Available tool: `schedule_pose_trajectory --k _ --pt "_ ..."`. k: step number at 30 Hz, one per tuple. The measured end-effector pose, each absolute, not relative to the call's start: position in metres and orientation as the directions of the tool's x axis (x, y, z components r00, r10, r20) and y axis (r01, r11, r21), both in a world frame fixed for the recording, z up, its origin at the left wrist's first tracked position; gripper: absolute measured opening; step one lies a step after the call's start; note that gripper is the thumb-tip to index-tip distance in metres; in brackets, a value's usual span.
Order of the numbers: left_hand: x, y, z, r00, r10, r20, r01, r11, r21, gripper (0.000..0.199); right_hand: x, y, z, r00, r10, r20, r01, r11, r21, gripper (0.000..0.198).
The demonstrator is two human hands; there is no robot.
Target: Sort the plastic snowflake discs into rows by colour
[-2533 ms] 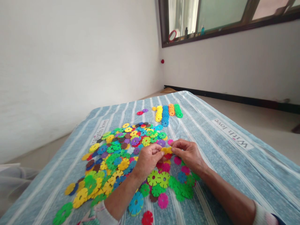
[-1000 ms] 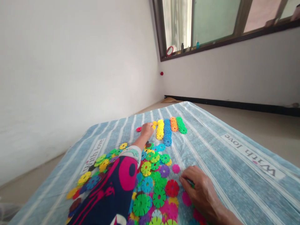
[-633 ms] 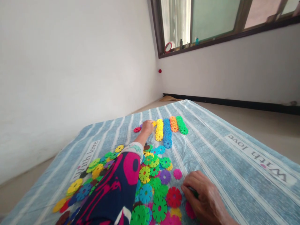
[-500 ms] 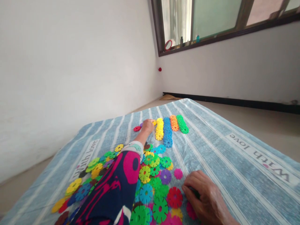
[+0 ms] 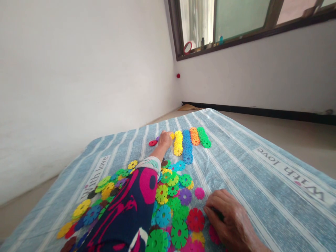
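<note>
My left hand (image 5: 165, 140) stretches far over the bed, closed, its fingertips at a golden-yellow notched plastic disc (image 5: 172, 136). Beside it are overlapping rows of yellow discs (image 5: 178, 143), blue discs (image 5: 187, 147), orange discs (image 5: 194, 136) and green discs (image 5: 204, 137). A red disc (image 5: 152, 143) and a partly hidden purple disc (image 5: 158, 138) lie left of the hand. My right hand (image 5: 229, 218) rests curled at lower right, with something dark under its fingers that I cannot make out. Near it lie a red disc (image 5: 195, 219) and a pink disc (image 5: 199, 193).
A mixed pile of colourful discs (image 5: 173, 203) spreads below my left sleeve (image 5: 126, 213), which covers part of it. The striped blue bedcover (image 5: 262, 196) lies beneath everything. A white wall (image 5: 91, 70) stands at left, with a window (image 5: 241, 17) at upper right.
The whole view has shifted very slightly. My left hand stays at the golden-yellow disc, and the right hand keeps its curled pose.
</note>
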State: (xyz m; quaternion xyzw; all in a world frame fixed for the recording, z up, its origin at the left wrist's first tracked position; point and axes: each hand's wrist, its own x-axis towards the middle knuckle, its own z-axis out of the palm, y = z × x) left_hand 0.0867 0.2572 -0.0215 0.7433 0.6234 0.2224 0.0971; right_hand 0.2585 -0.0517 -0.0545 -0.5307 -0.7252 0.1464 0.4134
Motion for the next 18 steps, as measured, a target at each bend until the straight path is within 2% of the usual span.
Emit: schedule_pose_trajectory --k 4,8,18 --pt "0.08 0.253 -0.026 0.152 0.958 0.244 0.927 -0.224 0.3 0.028 0.258 -0.052 -0.053 -0.087 0.902 0.423 0.645 0.375 -0.666 0.023" --pt "0.076 0.25 -0.031 0.149 0.95 0.276 0.949 -0.216 0.229 0.028 0.257 -0.053 -0.053 -0.082 0.906 0.416 0.64 0.368 -0.675 0.022" --pt "0.084 0.254 -0.03 0.18 0.95 0.257 0.957 -0.229 0.178 0.03 0.258 -0.053 -0.054 -0.082 0.906 0.415 0.63 0.37 -0.683 0.021"
